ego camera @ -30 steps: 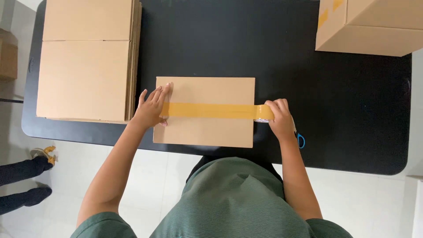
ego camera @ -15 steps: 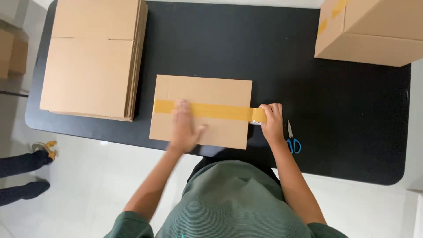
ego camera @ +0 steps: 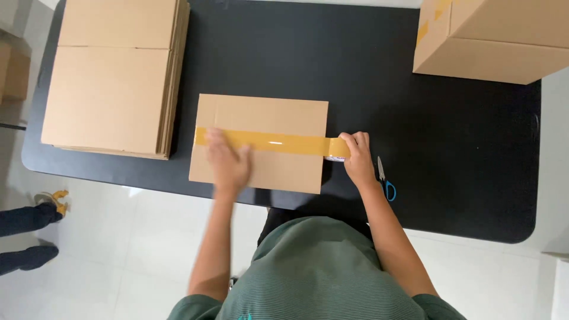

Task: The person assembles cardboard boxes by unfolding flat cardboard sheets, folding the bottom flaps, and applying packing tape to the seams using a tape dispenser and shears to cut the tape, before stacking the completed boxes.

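Note:
A small cardboard box (ego camera: 278, 112) lies at the front of the black table (ego camera: 296, 53). A strip of brown tape (ego camera: 284, 143) runs across its top from left to right. My left hand (ego camera: 228, 161) lies flat on the box, pressing on the tape near its left part; it is blurred. My right hand (ego camera: 358, 159) grips the tape roll (ego camera: 336, 152) just past the box's right edge, with the tape still joined to the roll.
A stack of flattened cardboard boxes (ego camera: 112, 77) lies at the table's left. A larger taped box (ego camera: 492, 35) stands at the back right. Blue-handled scissors (ego camera: 385, 179) lie right of my right hand. Another person's legs and shoes (ego camera: 29, 234) show at lower left.
My left hand slid along the tape, first rightward from the box's left edge to its middle, then back toward the left. My right hand kept hold of the roll at the right edge.

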